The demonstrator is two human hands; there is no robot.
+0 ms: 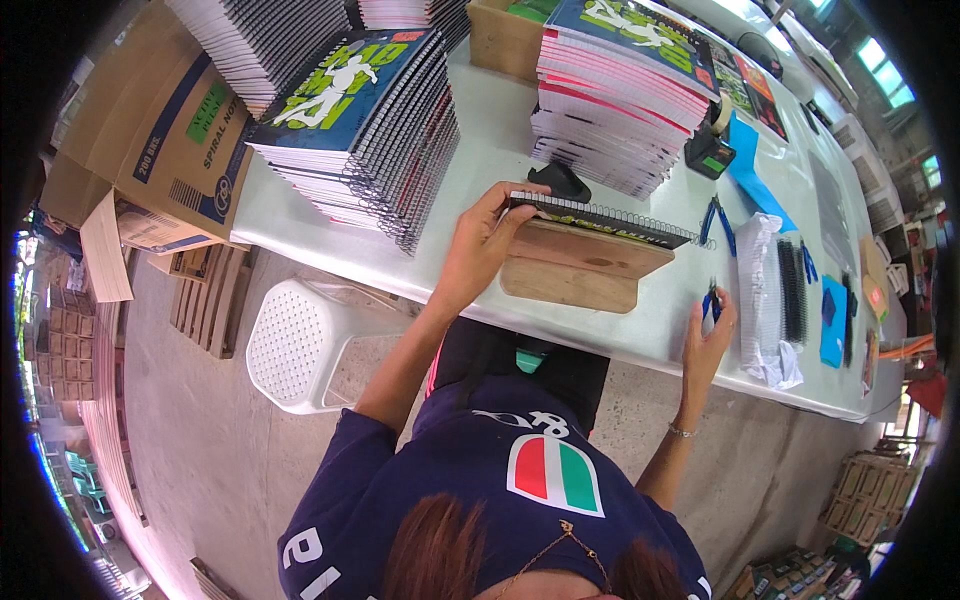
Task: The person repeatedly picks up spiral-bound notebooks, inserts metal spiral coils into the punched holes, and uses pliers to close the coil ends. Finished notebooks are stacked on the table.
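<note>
A dark-covered notebook [605, 226] stands on its edge in a wooden stand [572, 286] at the table's front. Along its upper edge runs a black wire spiral, which sticks out past the right end. My left hand [484, 246] pinches the notebook's left end, thumb in front and fingers behind. At the right, over the table's front edge, my right hand [708, 338] is closed around small blue-handled pliers [711, 302], their tips pointing away from me. Another pair of blue-handled pliers [727, 232] lies just beyond, by the spiral's end.
Tall stacks of spiral notebooks [385, 150] and a stack of unbound ones [610, 130] stand behind. A tape dispenser [710, 155], blue strip [757, 180] and wrapped black spirals [790, 290] lie right. Left are a cardboard carton [165, 150] and a white stool [292, 345].
</note>
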